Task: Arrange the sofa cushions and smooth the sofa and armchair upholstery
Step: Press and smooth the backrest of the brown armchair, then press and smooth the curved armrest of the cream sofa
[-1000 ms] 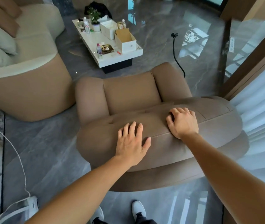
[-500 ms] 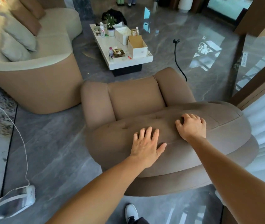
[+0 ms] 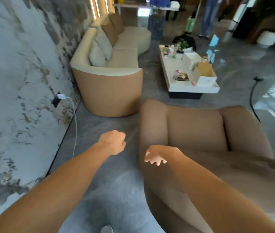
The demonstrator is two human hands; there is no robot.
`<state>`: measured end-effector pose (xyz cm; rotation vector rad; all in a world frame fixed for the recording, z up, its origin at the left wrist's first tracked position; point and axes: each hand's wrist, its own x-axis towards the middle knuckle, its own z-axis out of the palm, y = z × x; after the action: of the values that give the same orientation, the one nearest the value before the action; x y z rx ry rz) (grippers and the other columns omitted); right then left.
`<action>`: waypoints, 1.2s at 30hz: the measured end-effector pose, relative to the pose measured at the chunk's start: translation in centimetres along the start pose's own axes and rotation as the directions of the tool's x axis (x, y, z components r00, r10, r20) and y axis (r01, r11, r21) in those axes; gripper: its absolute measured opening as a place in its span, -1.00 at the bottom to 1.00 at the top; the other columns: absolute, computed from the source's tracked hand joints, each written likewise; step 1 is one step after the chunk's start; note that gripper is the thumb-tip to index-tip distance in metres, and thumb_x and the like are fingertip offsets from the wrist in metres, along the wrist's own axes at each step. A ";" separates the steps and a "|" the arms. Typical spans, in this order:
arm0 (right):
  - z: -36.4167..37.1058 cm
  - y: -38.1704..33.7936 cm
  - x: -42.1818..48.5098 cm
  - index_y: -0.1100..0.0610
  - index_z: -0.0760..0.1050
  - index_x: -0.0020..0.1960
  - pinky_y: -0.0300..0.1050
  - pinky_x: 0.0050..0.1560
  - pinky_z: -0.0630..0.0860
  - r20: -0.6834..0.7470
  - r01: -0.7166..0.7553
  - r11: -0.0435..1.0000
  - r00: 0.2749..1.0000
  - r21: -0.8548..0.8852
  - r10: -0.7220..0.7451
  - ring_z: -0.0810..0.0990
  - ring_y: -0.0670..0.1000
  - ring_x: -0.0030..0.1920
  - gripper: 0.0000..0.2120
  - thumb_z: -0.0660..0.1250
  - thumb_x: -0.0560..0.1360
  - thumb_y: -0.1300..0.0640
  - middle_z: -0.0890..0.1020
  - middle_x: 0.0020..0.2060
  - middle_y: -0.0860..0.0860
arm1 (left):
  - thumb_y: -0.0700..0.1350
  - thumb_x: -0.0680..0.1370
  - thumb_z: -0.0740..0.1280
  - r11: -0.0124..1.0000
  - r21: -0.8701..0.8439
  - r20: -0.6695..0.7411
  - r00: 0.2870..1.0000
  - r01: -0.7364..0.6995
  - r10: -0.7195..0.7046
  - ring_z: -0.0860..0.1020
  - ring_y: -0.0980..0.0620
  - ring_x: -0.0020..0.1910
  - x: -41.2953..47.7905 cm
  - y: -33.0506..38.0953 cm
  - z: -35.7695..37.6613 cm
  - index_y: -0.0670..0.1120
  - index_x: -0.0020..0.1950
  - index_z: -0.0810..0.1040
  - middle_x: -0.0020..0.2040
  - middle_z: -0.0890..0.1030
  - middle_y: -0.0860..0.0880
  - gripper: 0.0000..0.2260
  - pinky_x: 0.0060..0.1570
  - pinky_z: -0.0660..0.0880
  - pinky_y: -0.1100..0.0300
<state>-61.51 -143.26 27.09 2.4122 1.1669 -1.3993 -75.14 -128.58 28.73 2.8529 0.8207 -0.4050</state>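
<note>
A tan armchair [image 3: 195, 130] fills the lower right, seen from behind its backrest. My left hand [image 3: 114, 142] hangs in the air over the grey floor to the chair's left, fingers curled in, holding nothing. My right hand [image 3: 155, 156] hovers at the left end of the chair's backrest, fingers loosely apart and pointing down, empty. Farther back stands a cream sofa [image 3: 121, 59] with a tan base. Cream cushions [image 3: 99, 47] and tan cushions [image 3: 112, 29] lean along its backrest. The whole frame is motion-blurred.
A marble wall [image 3: 16, 81] runs along the left, with a white charger and cable [image 3: 71, 111] plugged in. A white coffee table [image 3: 192, 86] holds boxes, a paper bag, bottles and a plant. A black cable [image 3: 252, 98] lies right. People stand far back.
Both hands have lifted off the armchair's backrest and swung left. The view has turned left and up, bringing the sofa and the marble wall into view.
</note>
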 end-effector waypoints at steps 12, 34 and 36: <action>-12.7 -16.6 13.9 0.24 0.53 0.23 -0.07 -0.03 0.52 -0.231 0.007 0.982 0.972 -0.189 -0.052 0.60 0.21 0.06 -0.70 0.19 0.55 0.20 0.61 0.14 0.19 | -0.05 0.60 0.13 0.982 0.070 0.218 0.958 0.176 -0.188 0.56 -0.21 0.01 10.9 -20.2 -4.0 -0.16 0.02 0.49 0.08 0.56 -0.19 -0.78 -0.04 0.50 0.00; -53.3 -19.9 49.7 0.08 0.29 0.45 0.08 0.21 0.49 -0.213 -0.028 0.965 0.977 -0.262 -0.029 0.49 0.18 0.28 -0.56 0.13 0.58 0.09 0.47 0.33 0.11 | -0.09 0.59 0.17 0.995 0.096 0.213 0.976 0.033 -0.053 0.55 -0.18 -0.01 60.9 -33.6 -15.6 -0.15 0.13 0.57 0.02 0.60 -0.14 -0.76 -0.15 0.46 0.02; -56.3 -21.1 53.3 0.06 0.19 0.50 0.05 0.14 0.49 -0.241 -0.024 0.972 0.970 -0.235 -0.034 0.50 0.18 0.26 -0.50 0.14 0.57 0.08 0.47 0.31 0.11 | -0.10 0.60 0.17 0.995 0.084 0.205 0.976 0.053 -0.070 0.50 -0.20 0.10 65.7 -36.1 -15.5 -0.13 0.22 0.50 0.12 0.55 -0.15 -0.75 -0.07 0.40 -0.02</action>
<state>-22.03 -73.45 22.76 2.4572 1.3079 -0.9203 -37.70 -62.18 21.76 2.7971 0.8717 -0.7448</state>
